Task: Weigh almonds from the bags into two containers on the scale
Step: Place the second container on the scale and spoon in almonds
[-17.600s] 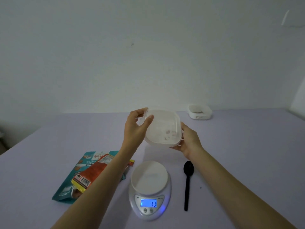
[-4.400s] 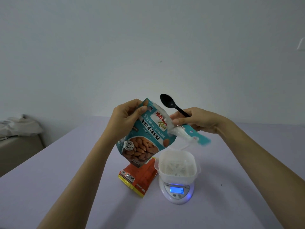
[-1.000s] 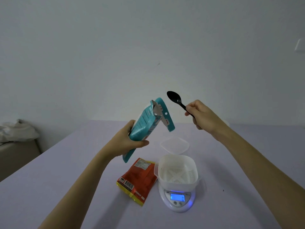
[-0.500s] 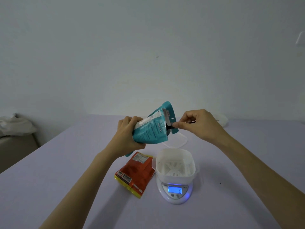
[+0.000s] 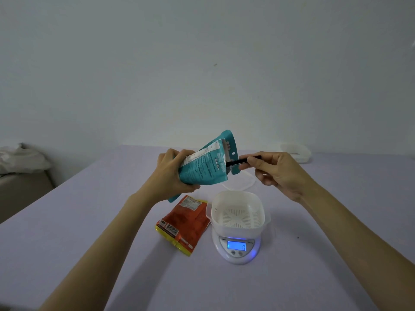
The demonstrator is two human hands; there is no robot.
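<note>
Lilac worktop against pale wall, left hand gripping tilted teal bag, right hand pinching black spoon inserted in its mouth, white container on scale

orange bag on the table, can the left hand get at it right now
Probably not yet: the left hand grips the teal bag. The orange bag lies uncovered beside the scale, so only the occupied hand is in the way.
</note>
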